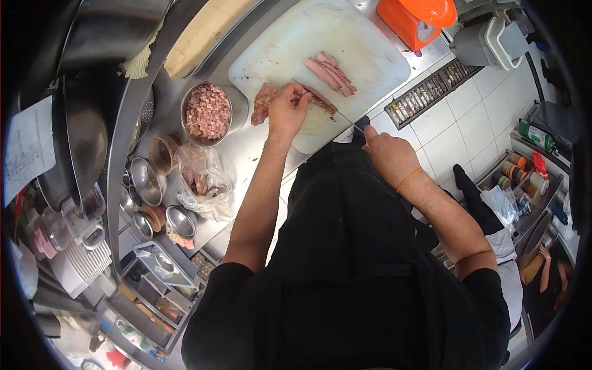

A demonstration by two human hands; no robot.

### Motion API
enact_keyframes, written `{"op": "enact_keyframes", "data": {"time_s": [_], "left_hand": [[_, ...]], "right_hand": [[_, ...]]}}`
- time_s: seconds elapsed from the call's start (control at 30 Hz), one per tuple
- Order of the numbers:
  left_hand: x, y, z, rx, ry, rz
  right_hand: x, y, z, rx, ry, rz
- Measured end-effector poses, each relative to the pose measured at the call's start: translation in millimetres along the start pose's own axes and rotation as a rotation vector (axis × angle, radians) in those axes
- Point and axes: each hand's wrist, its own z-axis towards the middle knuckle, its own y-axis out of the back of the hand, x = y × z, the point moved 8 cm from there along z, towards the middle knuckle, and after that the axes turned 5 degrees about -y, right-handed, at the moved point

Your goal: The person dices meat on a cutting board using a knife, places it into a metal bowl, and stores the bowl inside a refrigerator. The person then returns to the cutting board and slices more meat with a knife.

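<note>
On the white cutting board (265, 55) lies a browned piece of meat (264, 103). My left hand (288, 111) is closed over it, fingers curled and pressed on the meat next to the blade. My right hand (391, 157) grips the handle of a knife (350, 121), whose thin blade runs along the meat towards my left fingertips. Part of the blade is hidden by meat and fingers. Farther up the board rest several pink meat slices (332, 73). To the left of my left hand stands a round metal container (237, 106) filled with diced pink meat (208, 111).
An orange scale (404, 24) stands beyond the board's right corner. Left of my forearm are a plastic bag with meat (203, 179) and metal bowls (148, 180). A floor drain grate (425, 95) lies at the right. Another person's arm (546, 271) shows at the lower right.
</note>
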Motion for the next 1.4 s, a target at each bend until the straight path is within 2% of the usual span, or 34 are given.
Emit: {"op": "enact_keyframes", "data": {"time_s": [0.27, 0.4, 0.5, 0.6, 0.8, 1.2, 1.4], "left_hand": [[-6.3, 4.0, -0.5, -0.007, -0.022, 0.030], [-5.7, 2.7, -3.6, -0.018, -0.036, 0.025], [-4.3, 4.2, -6.4, -0.021, -0.038, -0.044], [3.3, 3.5, -7.2, 0.012, 0.001, -0.118], [-12.2, 7.0, -11.0, -0.022, 0.002, 0.041], [-8.9, 4.5, -7.2, 0.025, -0.053, 0.053], [-4.9, 5.2, -7.9, 0.005, -0.055, 0.019]], "right_hand": [[7.0, -53.2, 66.2, -0.041, 0.032, 0.124], [20.8, -43.8, 95.4, -0.105, 0.088, 0.155], [17.8, -29.9, 94.7, -0.121, 0.131, 0.175], [15.5, 1.4, 54.3, -0.107, 0.079, 0.119], [9.4, 13.0, -2.6, 0.009, -0.028, -0.003], [18.3, -12.2, 35.8, -0.009, 0.050, 0.062], [24.9, -48.3, 69.7, 0.016, -0.042, 0.098]]}}
